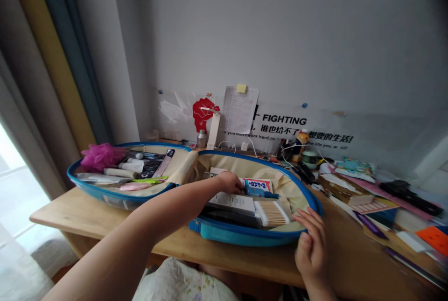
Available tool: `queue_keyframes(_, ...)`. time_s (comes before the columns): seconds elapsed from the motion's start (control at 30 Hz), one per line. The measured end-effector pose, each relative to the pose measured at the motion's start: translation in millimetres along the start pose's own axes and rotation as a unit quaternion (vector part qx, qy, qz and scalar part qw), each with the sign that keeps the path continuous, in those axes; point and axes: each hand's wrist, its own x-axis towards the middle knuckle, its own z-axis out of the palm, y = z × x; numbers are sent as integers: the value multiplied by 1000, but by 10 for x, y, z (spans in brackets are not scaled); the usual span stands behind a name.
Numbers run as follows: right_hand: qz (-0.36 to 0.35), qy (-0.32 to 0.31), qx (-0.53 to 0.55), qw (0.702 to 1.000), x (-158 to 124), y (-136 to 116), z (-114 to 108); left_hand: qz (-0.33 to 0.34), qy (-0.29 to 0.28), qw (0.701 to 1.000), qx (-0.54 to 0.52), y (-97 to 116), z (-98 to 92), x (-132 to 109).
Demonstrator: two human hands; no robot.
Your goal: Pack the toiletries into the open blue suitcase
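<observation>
A blue suitcase lies opened flat on a wooden desk, with its right half (245,238) nearest me and its left half (105,191) further left. My left hand (229,182) reaches into the right half, its fingers closed on a white, red and blue box (257,184). Beside it lie a white packet (233,200) and a pack of cotton swabs (275,213). My right hand (310,240) rests with spread fingers on the suitcase's right rim. The left half holds a pink bath puff (101,156), tubes and small bottles.
The desk's right side is crowded with books, papers and boxes (367,198). Bottles, cables and a small lamp (213,130) stand along the wall under a "FIGHTING" sign (283,120). Curtains hang at the left. The desk's front edge (105,231) is bare wood.
</observation>
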Motion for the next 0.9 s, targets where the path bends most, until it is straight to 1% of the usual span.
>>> queue_keyframes(0.2,-3,-8,-2,1000,-3,13,-3,6,5,1000,28,8,13,11)
queue_keyframes(0.43,-4,1,-4,1000,1,-1,2,12,49,998,45,61,12,-12)
queue_keyframes(0.63,-7,-2,-9,1000,9,5,-3,25,51,997,43,95,29,-12)
queue_keyframes(0.9,1,0,-6,1000,-9,27,5,15,61,998,29,150,27,-26)
